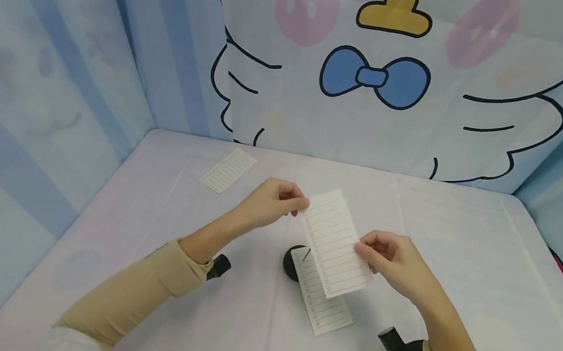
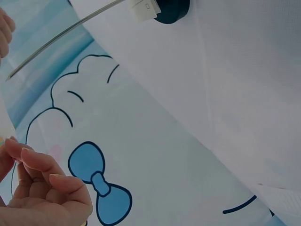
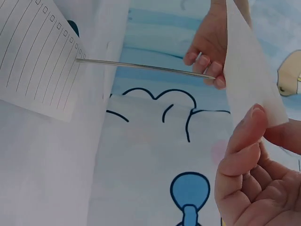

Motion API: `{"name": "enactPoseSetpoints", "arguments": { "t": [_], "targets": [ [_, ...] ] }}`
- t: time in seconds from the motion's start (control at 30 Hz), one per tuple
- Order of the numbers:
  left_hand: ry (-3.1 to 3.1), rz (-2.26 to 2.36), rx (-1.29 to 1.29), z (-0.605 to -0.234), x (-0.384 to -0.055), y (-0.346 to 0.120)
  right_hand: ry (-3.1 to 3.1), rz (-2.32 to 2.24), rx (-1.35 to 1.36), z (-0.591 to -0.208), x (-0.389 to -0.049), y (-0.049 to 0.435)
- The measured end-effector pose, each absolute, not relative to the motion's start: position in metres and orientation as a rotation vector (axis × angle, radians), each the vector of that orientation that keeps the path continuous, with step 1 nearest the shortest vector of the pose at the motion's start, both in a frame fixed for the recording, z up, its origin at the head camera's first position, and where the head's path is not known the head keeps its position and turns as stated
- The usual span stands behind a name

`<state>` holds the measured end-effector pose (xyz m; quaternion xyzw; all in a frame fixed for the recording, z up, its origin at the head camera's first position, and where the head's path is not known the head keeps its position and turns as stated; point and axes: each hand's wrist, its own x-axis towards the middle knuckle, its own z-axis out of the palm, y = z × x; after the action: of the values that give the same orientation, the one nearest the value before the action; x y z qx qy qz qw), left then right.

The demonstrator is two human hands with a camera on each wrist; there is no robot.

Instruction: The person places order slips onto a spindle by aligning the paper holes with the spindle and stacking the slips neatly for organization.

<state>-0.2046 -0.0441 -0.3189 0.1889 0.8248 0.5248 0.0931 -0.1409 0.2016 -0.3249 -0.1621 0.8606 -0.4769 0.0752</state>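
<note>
Head view, as I look on, suggests work partway along. At least one checklist sheet (image 1: 324, 315) is already threaded on the paper spike (image 3: 141, 66), its top end over the black base (image 1: 289, 264); whether more lie stacked there, I can't tell. The held sheet (image 1: 331, 240) is not pierced, and a loose sheet (image 1: 228, 170) lies on the counter (image 1: 465, 227), beyond the paper spike and to its left. Those two appear to be what is left. The held sheet is tilted above the paper spike, whose bare tip shows in both wrist views. To the left of the paper spike, the left hand (image 1: 275, 201) pinches one corner between thumb and fingers; to its right, the right hand (image 1: 389, 262) has fingers clamped on the long edge.
</note>
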Motion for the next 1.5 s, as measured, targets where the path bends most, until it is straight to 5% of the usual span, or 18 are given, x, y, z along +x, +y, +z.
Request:
{"name": "enactPoseSetpoints", "arguments": {
  "t": [1.5],
  "targets": [
    [2.309,1.426,0.537,-0.340,-0.204,-0.029,2.157,-1.375,-0.539,-0.350,-0.146,0.228]
  ]
}}
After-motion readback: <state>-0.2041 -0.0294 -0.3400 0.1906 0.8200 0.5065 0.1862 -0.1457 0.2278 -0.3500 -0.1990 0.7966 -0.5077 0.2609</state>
